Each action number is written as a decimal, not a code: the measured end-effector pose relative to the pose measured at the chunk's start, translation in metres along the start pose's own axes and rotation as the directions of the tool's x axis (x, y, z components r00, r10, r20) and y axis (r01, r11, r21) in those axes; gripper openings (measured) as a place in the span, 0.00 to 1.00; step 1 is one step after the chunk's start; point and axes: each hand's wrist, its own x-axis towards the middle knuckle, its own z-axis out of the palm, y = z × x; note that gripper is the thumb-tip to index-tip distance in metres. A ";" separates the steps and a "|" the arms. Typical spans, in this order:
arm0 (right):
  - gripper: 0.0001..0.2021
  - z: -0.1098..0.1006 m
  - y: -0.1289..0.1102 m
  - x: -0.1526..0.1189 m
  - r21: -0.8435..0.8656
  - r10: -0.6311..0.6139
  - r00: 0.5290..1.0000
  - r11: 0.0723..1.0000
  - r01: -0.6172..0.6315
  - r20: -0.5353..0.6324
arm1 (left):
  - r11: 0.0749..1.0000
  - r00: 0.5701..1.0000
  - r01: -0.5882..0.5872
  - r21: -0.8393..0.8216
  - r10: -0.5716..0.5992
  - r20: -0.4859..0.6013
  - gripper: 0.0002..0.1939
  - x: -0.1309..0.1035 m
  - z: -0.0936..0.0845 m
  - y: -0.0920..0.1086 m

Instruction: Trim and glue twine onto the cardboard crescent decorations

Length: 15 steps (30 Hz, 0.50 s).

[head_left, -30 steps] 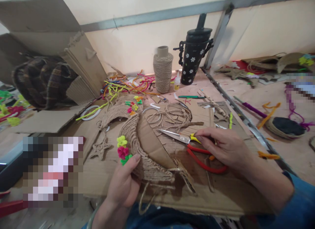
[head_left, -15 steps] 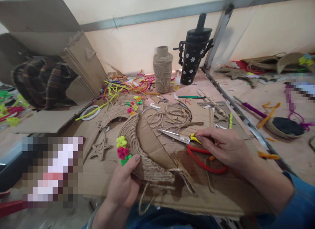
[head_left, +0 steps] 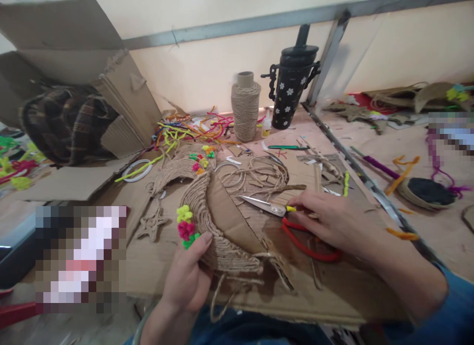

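My left hand (head_left: 190,271) grips the lower left edge of a crescent moon (head_left: 202,211) wrapped in jute twine, thumb on top. Yellow, pink and green fuzzy flowers (head_left: 185,230) sit on its outer edge, and bare cardboard (head_left: 231,211) shows beside its inner curve. A loose twine end (head_left: 218,305) hangs below it. To the right, my right hand (head_left: 329,221) is closed over the handles of the scissors (head_left: 272,207), which have red and yellow grips and lie with blades pointing left. The fingertips partly hide the handles.
Behind lie loose twine (head_left: 259,174), another twine crescent (head_left: 174,172), a twine star (head_left: 151,224) and a green cutter (head_left: 288,147). A twine spool (head_left: 245,112), glue bottle (head_left: 265,125) and black tumbler (head_left: 292,88) stand at the back. An open cardboard box (head_left: 129,98) is left.
My right hand has shifted slightly left and down, its fingers covering more of the scissors' yellow grip. The scissors and the crescent in my left hand stay nearly in place.
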 end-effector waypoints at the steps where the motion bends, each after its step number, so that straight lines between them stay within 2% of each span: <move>1: 0.07 0.000 0.001 -0.001 -0.029 0.010 0.999 1.000 -0.009 0.051 | 1.000 1.000 0.002 -0.006 -0.002 0.001 0.22 0.000 0.001 0.000; 4: 0.08 0.001 0.002 -0.003 -0.096 0.050 0.983 0.995 -0.034 0.175 | 0.999 1.000 -0.004 -0.040 0.003 -0.027 0.25 -0.002 0.006 0.001; 8: 0.11 0.004 -0.001 -0.006 -0.136 0.105 0.960 0.988 -0.071 0.261 | 0.996 0.994 -0.041 -0.082 0.033 -0.100 0.20 -0.002 0.011 0.002; 13: 0.12 0.004 -0.001 -0.008 -0.118 0.138 0.956 0.987 -0.110 0.260 | 0.994 0.995 -0.016 -0.104 0.005 -0.103 0.17 0.000 0.011 0.003; 15: 0.13 0.001 0.001 -0.008 -0.076 0.150 0.966 0.988 -0.137 0.213 | 0.994 0.995 -0.025 -0.109 0.014 -0.100 0.16 0.000 0.011 0.002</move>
